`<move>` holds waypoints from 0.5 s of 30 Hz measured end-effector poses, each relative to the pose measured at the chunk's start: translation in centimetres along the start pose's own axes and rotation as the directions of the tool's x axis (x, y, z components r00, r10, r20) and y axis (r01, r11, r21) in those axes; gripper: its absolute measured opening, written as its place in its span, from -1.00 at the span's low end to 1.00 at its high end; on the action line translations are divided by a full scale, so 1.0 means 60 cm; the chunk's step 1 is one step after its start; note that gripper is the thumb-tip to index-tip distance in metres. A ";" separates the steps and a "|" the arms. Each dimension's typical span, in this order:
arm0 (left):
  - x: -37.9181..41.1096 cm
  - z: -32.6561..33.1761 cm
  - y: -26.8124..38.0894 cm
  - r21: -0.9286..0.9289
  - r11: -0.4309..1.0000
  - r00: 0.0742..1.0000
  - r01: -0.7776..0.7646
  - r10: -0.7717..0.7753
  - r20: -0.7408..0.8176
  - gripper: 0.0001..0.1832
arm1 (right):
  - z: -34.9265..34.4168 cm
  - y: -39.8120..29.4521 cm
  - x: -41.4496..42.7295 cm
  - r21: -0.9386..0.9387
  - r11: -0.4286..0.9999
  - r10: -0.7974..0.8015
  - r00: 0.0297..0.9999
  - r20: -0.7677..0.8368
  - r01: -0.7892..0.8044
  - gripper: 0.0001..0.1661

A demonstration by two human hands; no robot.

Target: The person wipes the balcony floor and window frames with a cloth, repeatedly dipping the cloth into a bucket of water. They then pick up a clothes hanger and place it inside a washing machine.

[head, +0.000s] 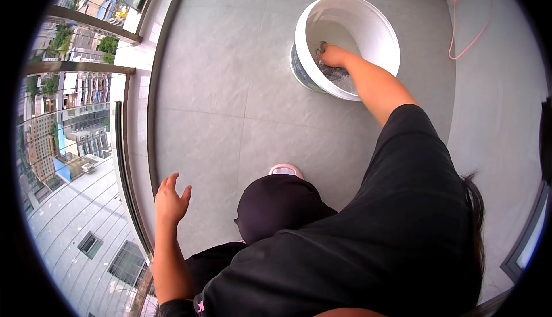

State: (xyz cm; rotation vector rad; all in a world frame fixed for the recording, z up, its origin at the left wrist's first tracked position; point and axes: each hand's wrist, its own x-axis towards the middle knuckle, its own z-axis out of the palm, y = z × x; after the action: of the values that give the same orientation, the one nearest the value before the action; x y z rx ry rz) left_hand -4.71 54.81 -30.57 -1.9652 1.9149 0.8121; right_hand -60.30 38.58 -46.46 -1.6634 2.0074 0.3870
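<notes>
My right hand (334, 55) reaches down inside a large white plastic bucket (379, 28), its fingers curled around a wet grey cloth (336, 73). Part of the cloth sticks out past my fingers, and the rest lies low in the bucket in what looks like water. The bucket stands upright on the grey floor and bears a dark printed label (302, 69) on its side. To the left, my left hand (170, 200) is raised near the window ledge with its fingers apart and nothing in them.
Grey tiles (207, 58) cover the floor. Windows with metal frames (82, 67) run along the left side above a pale ledge (140, 101). A pink clothes hanger (453, 28) is at the upper right by the grey wall (496, 101). A pink slipper (286, 169) shows beyond my knee.
</notes>
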 end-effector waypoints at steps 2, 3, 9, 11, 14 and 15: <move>-0.004 -0.003 0.002 0.003 1.000 1.000 0.013 -0.013 0.007 -0.48 | -0.011 0.008 -0.004 0.053 0.997 0.043 0.993 0.114 -0.049 -0.62; -0.007 -0.006 0.006 0.006 1.000 1.000 0.010 -0.010 0.013 -0.48 | -0.017 0.009 -0.008 0.025 0.991 0.130 0.991 -0.012 -0.130 -0.60; -0.024 0.007 -0.032 0.077 0.997 1.000 0.001 -0.001 -0.005 -0.48 | -0.031 -0.048 -0.025 0.273 0.952 0.144 0.990 0.004 -0.140 -0.31; -0.018 0.022 -0.041 0.101 0.995 1.000 -0.021 0.022 -0.005 -0.46 | -0.009 -0.010 -0.027 0.068 0.996 0.038 0.982 0.184 -0.052 -0.18; -0.027 0.012 -0.032 0.096 0.995 1.000 0.010 -0.012 0.027 -0.44 | -0.005 -0.031 -0.033 -0.337 0.941 0.083 0.941 0.328 0.034 -0.31; -0.031 0.003 -0.028 0.067 0.997 0.998 0.035 -0.038 0.048 -0.44 | -0.016 -0.053 -0.036 -0.249 0.966 0.056 0.889 0.454 0.066 -0.38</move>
State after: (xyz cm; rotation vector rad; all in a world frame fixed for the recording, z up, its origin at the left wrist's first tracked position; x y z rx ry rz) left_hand -3.03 56.59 -29.95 -1.9175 1.8485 0.7700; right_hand -57.13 39.19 -44.18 -1.5372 1.6465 0.9804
